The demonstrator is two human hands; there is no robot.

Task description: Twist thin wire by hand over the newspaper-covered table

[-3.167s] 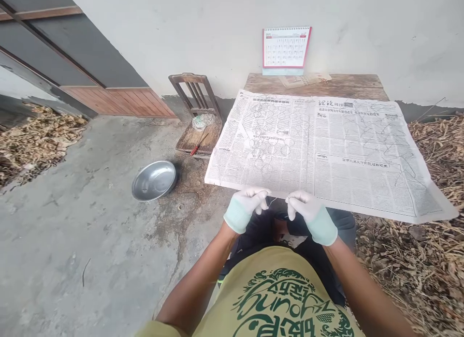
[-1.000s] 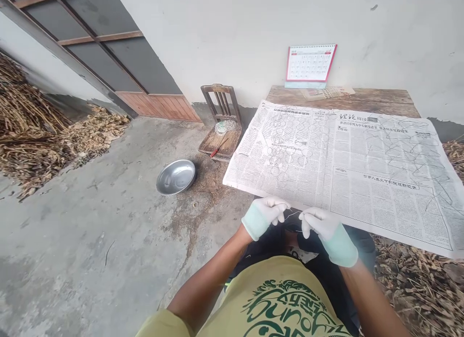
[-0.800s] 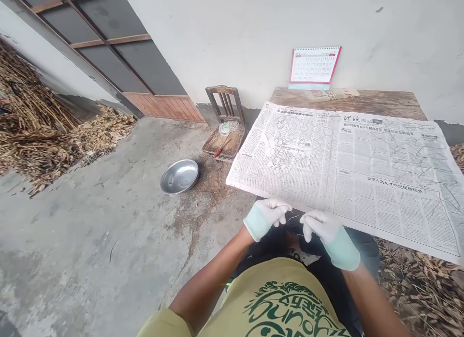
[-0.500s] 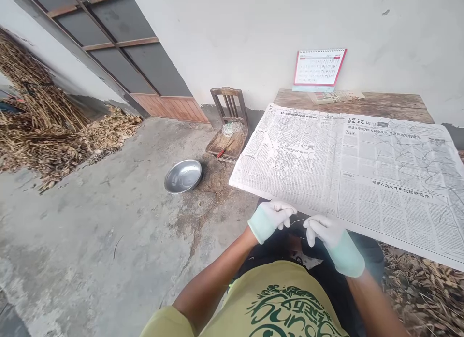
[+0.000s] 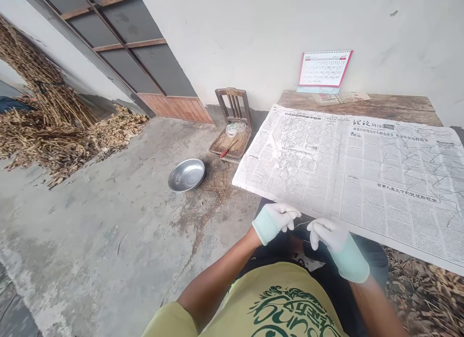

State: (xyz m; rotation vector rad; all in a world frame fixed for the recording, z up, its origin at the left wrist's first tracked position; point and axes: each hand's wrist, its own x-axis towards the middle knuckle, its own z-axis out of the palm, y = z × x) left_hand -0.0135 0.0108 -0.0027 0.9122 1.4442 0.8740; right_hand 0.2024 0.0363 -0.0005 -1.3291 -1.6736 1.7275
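Both my hands wear pale gloves and hover over my lap, just below the near edge of a spread newspaper. My left hand is closed in a pinch on one end of a thin wire. My right hand is closed in a pinch on the other end. The wire spans the small gap between the two hands. Thin wire loops and shapes lie on the newspaper.
The newspaper covers a wooden table against the wall, with a desk calendar at its back. A small wooden chair and a metal bowl stand on the concrete floor to the left. Dry stalks are piled at far left and right.
My view has swung left and slightly up, showing more of the door and stalk pile. My hands stay pinched on the wire in the same pose.
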